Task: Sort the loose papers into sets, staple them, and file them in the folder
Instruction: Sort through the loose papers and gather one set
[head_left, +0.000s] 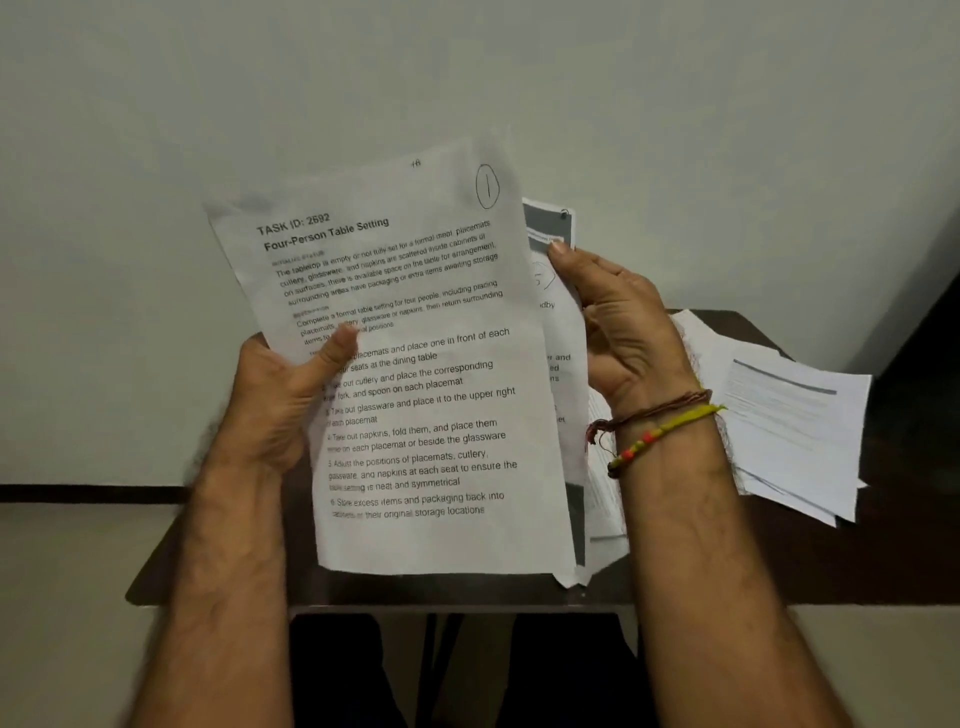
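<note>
A printed sheet (415, 374) headed "TASK ID: 2692, Four-Person Table Setting", with a circled 1 in its top right corner, is held up above the table. My left hand (280, 395) grips its left edge, thumb pressed on the front. My right hand (623, 322) holds further sheets (558, 332) just behind and to the right of it; one has a grey band at the top. Most of those sheets are hidden behind the front page.
A loose pile of white papers (789, 431) lies on the dark brown table (909, 545) at the right. The table stands against a pale wall (467, 78). Threaded bracelets circle my right wrist. My dark-clothed legs show below the table's near edge.
</note>
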